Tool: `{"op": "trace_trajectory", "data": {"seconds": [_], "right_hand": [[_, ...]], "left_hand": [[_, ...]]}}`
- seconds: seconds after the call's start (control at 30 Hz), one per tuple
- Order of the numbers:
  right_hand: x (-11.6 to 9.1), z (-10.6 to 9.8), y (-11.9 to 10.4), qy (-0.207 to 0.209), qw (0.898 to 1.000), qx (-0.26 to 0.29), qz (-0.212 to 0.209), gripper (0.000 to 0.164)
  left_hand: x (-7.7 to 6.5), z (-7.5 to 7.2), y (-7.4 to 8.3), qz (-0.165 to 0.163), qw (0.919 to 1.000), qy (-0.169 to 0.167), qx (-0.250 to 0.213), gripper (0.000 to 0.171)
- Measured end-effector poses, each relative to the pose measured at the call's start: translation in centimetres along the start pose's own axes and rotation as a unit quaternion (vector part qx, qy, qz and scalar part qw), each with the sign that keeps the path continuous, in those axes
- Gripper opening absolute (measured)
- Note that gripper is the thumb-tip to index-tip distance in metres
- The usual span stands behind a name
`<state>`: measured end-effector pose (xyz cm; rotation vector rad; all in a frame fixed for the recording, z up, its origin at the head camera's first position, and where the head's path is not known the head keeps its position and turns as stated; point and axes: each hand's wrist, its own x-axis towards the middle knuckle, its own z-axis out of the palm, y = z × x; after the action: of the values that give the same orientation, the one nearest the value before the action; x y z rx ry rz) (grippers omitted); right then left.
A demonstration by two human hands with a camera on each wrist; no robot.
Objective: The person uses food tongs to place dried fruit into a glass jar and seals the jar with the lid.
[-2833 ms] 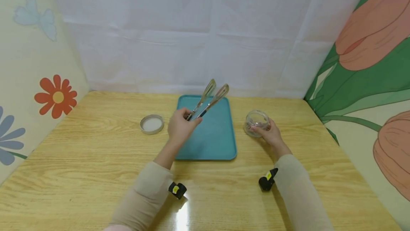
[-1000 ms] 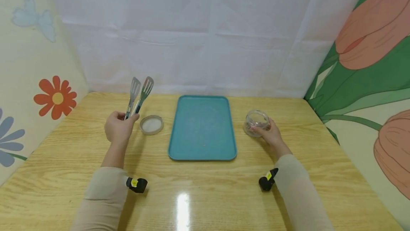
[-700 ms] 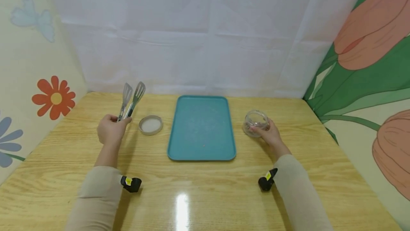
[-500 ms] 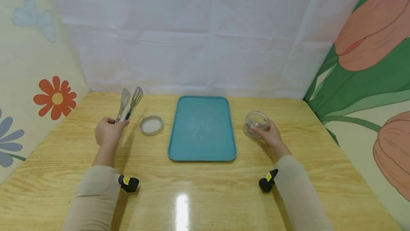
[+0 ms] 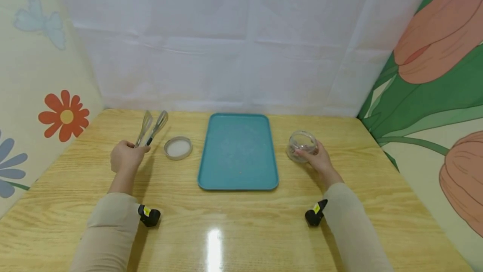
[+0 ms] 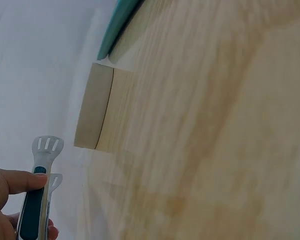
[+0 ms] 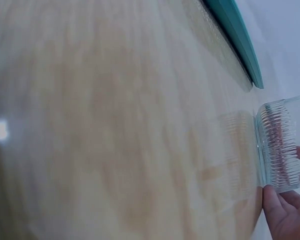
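My left hand point(image 5: 126, 156) holds a pair of metal tongs point(image 5: 143, 129) over the left part of the table. Their slotted heads stand apart and point toward the back wall. In the left wrist view the thumb presses along the dark teal grip of the tongs point(image 6: 34, 205). At the right, my right hand point(image 5: 318, 156) grips a lidless glass jar point(image 5: 302, 142) standing upright on the table. Its ribbed lower wall shows in the right wrist view, where the jar point(image 7: 280, 142) has reddish-dark patches visible through the glass.
A round pale lid point(image 5: 178, 148) lies on the table between the tongs and a blue tray point(image 5: 237, 150). The tray, with a tiny speck near its front, sits mid-table. A white cloth point(image 5: 226, 41) hangs behind, and painted side walls flank the wooden table point(image 5: 241, 230).
The left hand has carried the tongs from above the tray leftward past the lid, then lowered them toward the table. The right hand and the jar have stayed in place.
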<state>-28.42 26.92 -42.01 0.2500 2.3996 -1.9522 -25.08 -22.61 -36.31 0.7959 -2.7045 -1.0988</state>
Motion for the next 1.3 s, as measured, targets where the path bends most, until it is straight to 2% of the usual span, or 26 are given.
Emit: {"op": "trace_trajectory", "data": {"seconds": [0.1,0.3,0.63,1.3], "right_hand": [[0.4,-0.1,0.4,-0.005,1.0,0.001,-0.003,0.098],[0.5,-0.1,0.7,-0.004,1.0,-0.004,-0.007,0.1],[0.5,-0.2,0.7,-0.009,1.0,-0.002,-0.011,0.1],[0.1,0.0,0.3,-0.007,1.0,-0.002,-0.015,0.099]], "left_hand": [[0.3,0.1,-0.3,-0.003,0.9998,-0.009,0.017,0.047],[0.7,0.4,-0.6,-0.005,0.9993,-0.008,0.037,0.047],[1.1,0.6,-0.8,0.01,0.9982,-0.009,0.058,0.044],[1.3,0.9,-1.2,0.001,0.9968,-0.012,0.079,0.043]]}}
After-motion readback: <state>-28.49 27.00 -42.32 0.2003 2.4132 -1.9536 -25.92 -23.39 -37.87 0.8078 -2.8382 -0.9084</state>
